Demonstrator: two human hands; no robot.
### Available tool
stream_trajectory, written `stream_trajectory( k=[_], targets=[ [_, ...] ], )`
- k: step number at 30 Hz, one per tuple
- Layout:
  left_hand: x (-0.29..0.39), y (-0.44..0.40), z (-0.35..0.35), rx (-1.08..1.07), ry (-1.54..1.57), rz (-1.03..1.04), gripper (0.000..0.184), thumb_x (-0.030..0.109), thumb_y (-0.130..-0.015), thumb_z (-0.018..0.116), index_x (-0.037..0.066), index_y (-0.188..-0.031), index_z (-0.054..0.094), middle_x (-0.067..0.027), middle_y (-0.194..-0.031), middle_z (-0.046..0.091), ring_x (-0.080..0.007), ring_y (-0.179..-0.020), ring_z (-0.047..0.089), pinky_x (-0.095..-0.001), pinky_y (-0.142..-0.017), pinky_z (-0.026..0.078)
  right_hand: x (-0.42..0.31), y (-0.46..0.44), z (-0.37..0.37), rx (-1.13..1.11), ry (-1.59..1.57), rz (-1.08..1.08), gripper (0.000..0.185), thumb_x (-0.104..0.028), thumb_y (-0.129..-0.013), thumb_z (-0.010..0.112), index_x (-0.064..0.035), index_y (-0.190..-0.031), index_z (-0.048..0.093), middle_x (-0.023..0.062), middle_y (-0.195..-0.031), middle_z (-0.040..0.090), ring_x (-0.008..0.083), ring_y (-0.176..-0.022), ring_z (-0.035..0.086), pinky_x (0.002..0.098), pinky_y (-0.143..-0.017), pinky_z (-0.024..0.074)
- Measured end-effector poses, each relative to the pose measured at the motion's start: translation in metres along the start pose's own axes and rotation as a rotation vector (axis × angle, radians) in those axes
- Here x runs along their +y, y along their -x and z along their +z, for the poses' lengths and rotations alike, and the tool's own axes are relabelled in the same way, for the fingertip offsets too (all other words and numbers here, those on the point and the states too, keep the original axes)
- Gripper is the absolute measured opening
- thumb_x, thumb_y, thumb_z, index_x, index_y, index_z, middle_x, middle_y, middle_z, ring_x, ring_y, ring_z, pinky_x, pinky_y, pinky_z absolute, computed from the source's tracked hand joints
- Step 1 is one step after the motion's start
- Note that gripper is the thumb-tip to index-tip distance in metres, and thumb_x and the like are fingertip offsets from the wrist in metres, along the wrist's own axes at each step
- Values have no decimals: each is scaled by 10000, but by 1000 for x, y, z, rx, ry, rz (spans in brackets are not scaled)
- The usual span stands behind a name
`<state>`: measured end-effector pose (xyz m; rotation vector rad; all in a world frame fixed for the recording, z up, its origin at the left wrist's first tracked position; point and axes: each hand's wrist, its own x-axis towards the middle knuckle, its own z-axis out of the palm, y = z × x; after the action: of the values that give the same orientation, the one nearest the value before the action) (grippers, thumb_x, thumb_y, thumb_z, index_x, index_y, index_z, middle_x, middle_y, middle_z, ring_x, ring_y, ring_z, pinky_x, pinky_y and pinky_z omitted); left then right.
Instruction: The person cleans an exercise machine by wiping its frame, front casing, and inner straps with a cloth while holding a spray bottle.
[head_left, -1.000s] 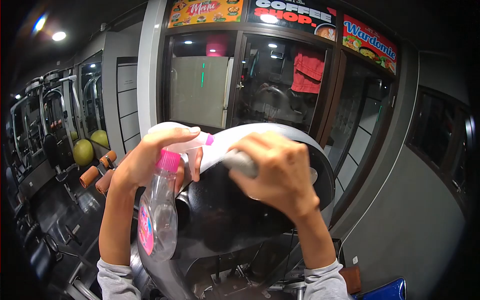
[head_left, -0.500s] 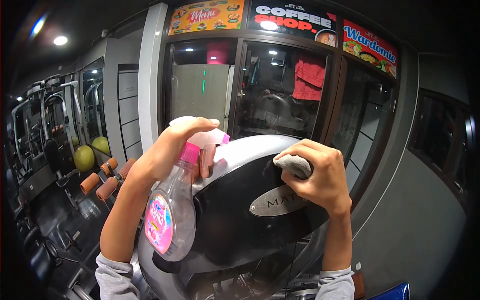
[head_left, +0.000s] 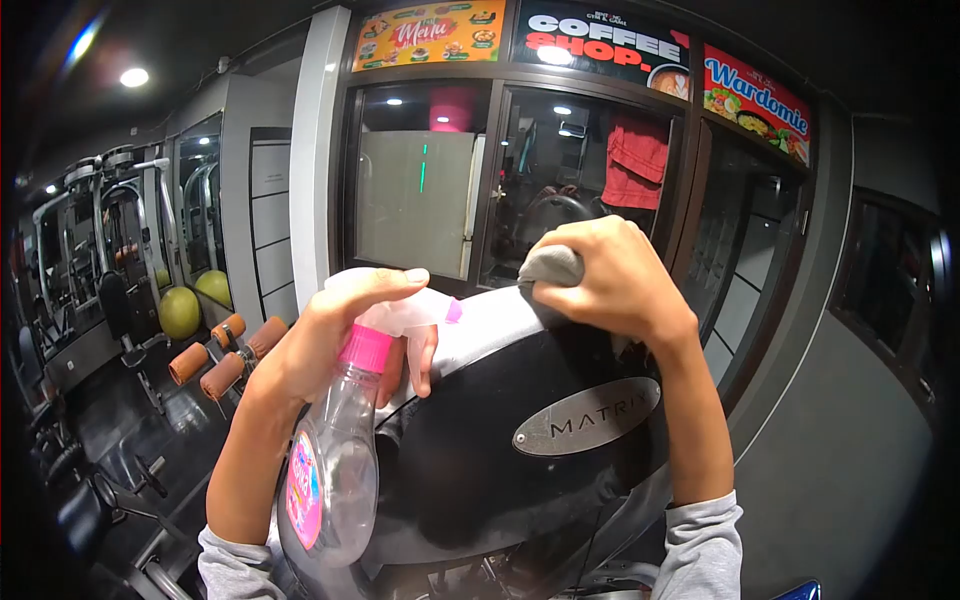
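My left hand is wrapped round the neck of a clear spray bottle with a pink collar and a pink-tipped nozzle that points right. A pink label shows on the bottle's left side. In my right hand a folded grey cloth is gripped, at the upper edge of a gym machine's cover. That cover is black with a silver rim. An oval metal plate reading MATRIX is fixed to its face, below my right hand.
Behind the machine stand glass doors and windows under coffee shop signs. A red cloth hangs behind the glass. To the left are orange foam rollers, green balls and other gym machines. A grey wall is at right.
My right hand has moved with the cloth up and left, from the black face to the silver rim, uncovering the whole plate. The spray bottle sits slightly lower and has turned a little.
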<state>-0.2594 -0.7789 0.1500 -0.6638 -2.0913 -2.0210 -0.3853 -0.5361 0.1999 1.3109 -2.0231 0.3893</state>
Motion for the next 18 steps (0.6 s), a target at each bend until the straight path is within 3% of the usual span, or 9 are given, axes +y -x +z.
stream_trajectory(
  k=[5, 9, 12, 18],
  targets=[
    [-1, 3, 8, 55, -27, -29, 479, 379, -946, 513, -54, -782, 639, -195, -670, 669, -218, -455, 601, -277, -398, 453, -17, -17, 10, -88, -130, -55, 285, -241, -664, 719, -67, -885, 764, 174, -825, 717, 327, -797, 699, 384, -770, 555],
    [-3, 7, 5, 42, -43, -28, 483, 400, -925, 526, -47, -781, 643, -188, -668, 670, -210, -448, 597, -277, -396, 453, -32, -15, 18, -21, -79, -257, 223, -182, -687, 726, -76, -880, 755, 133, -842, 720, 325, -800, 694, 386, -761, 552],
    [-3, 7, 5, 52, -27, -32, 483, 410, -907, 541, -46, -785, 643, -185, -671, 671, -203, -447, 597, -275, -404, 457, -13, 0, 10, 8, -195, -266, 217, -185, -693, 735, -81, -883, 746, 107, -858, 720, 315, -789, 691, 383, -755, 550],
    [3, 9, 18, 84, -113, -69, 462, 392, -906, 539, -51, -821, 640, -173, -662, 665, -195, -463, 606, -258, -419, 459, 8, 41, -12, 100, -53, -14, 198, -198, -701, 744, -80, -859, 745, 91, -846, 717, 289, -761, 695, 369, -706, 548]
  ],
)
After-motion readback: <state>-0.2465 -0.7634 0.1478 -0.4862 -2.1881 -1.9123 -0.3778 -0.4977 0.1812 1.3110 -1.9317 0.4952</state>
